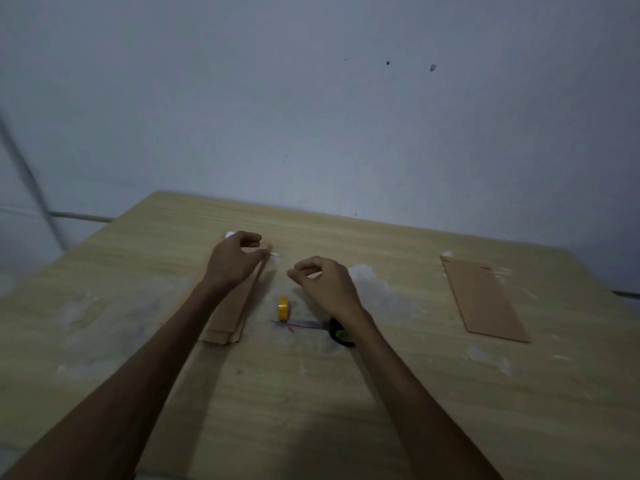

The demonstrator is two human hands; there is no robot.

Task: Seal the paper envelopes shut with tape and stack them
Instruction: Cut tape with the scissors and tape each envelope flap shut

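Observation:
A stack of brown paper envelopes point(231, 317) lies left of centre on the wooden table point(311, 393). My left hand point(232, 261) curls over the stack's far end, its fingers and thumb pinching the top envelope's flap edge. My right hand point(325, 282) hovers just right of it, thumb and forefinger pinched together. A pale sliver of tape point(275, 254) shows between the two hands' fingertips. A yellow tape roll point(283, 308) stands on edge between my forearms. One brown envelope point(483, 299) lies alone, flat, at the far right.
Black-handled scissors point(327, 329) lie by the tape roll, partly under my right wrist. Whitish smears mark the tabletop. A grey wall point(311, 116) stands right behind the table's far edge.

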